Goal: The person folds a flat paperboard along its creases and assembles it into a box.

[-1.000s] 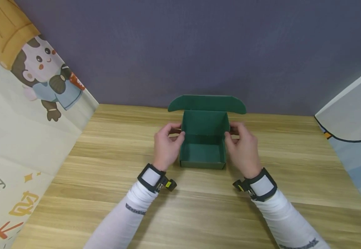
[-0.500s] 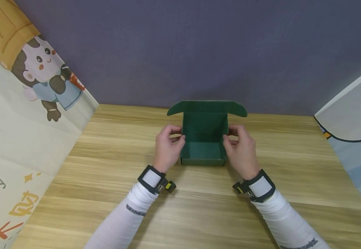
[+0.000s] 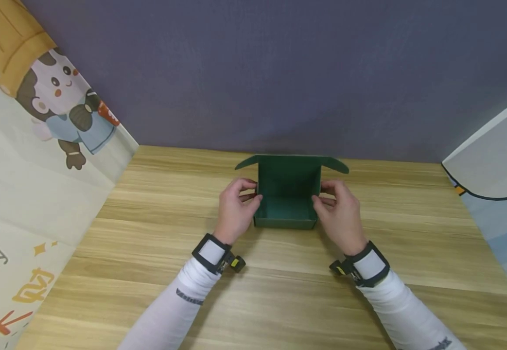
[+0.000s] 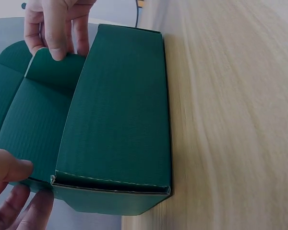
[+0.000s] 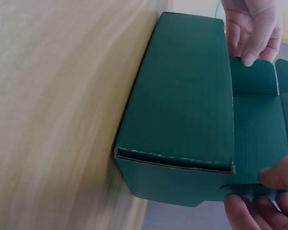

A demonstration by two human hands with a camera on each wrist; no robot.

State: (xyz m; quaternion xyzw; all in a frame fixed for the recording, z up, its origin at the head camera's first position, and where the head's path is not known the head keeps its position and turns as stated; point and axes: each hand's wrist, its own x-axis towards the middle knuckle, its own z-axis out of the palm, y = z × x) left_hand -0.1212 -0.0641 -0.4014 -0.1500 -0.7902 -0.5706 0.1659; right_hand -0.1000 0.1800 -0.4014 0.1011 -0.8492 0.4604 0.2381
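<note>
- Head: green cardboard box sits on wood-grain table, roughly mid-frame, front wall toward the person, lid up at the rear, rounded ears sticking out both sides.
- Head: left hand at box's left side, pinching the lid's side; thumb on the inner face, fingers outside. Fingers curled, tips partly hidden.
- Head: right hand mirrors it at the right side, thumb inside, fingers outside, pinching.
- Head: white sleeves, black wrist straps with small cameras on both arms. Dark purple-grey backdrop behind table; cartoon-print cloth at frame left, pale printed panel at frame right.
- Left wrist: front wall fills the middle, narrow gap along its near end; base on table. Left thumb and fingers at lower left, pinching the near side of the lid. Right hand at top pinches the far side flap, thumb over the inner face.
- Right wrist: same box, mirrored. Right thumb and fingers at lower right, pinching the lid's near side; left hand at top pinches the opposite flap, thumb on its inner face.
</note>
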